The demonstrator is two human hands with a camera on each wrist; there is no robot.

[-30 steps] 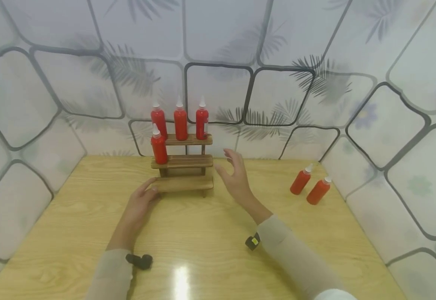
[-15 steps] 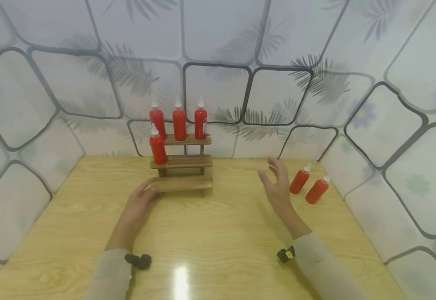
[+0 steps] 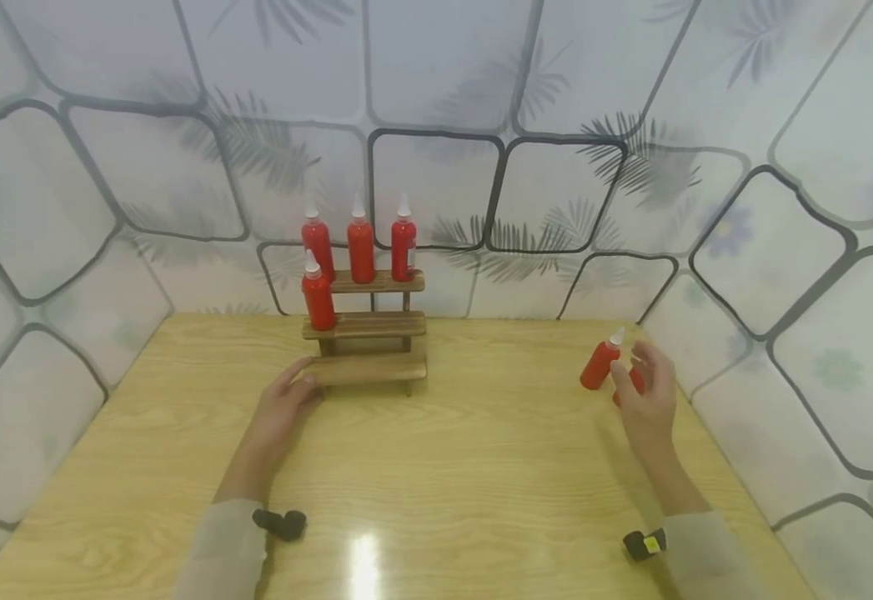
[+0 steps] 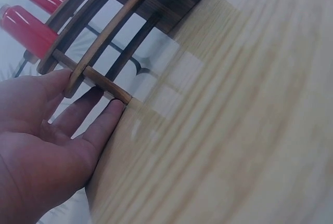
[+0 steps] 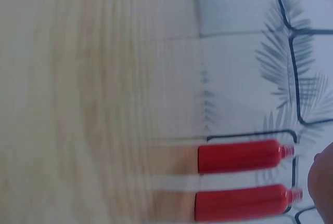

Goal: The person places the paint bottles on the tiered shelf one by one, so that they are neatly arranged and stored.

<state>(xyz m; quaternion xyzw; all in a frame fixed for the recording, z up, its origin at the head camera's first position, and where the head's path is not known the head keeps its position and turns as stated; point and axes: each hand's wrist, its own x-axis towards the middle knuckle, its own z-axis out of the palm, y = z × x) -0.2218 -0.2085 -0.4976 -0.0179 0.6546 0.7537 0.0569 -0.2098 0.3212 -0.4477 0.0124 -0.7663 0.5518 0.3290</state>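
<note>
My left hand (image 3: 282, 408) holds the left end of the lowest board of a three-tier wooden stand (image 3: 376, 367). In the left wrist view the thumb lies on that board, and fingers reach to the stand's leg (image 4: 109, 84). On the right, my right hand (image 3: 649, 408) hovers at the outer of two red squeeze bottles, fingers curved and apart, partly hiding that bottle (image 3: 637, 380). The other red bottle (image 3: 599, 365) stands just left of the thumb. In the right wrist view both bottles show whole bodies, with a bit of thumb (image 5: 321, 182) near their necks.
Three red bottles with white nozzle caps stand on the top tier, among them a middle one (image 3: 362, 252). A further red bottle (image 3: 319, 302) stands at the left of the middle tier. Patterned walls (image 3: 436, 183) border the wooden table (image 3: 444, 467) at back and sides.
My right hand has moved from beside the stand across to the right, reaching the outer red bottle. The left hand has stayed on the stand.
</note>
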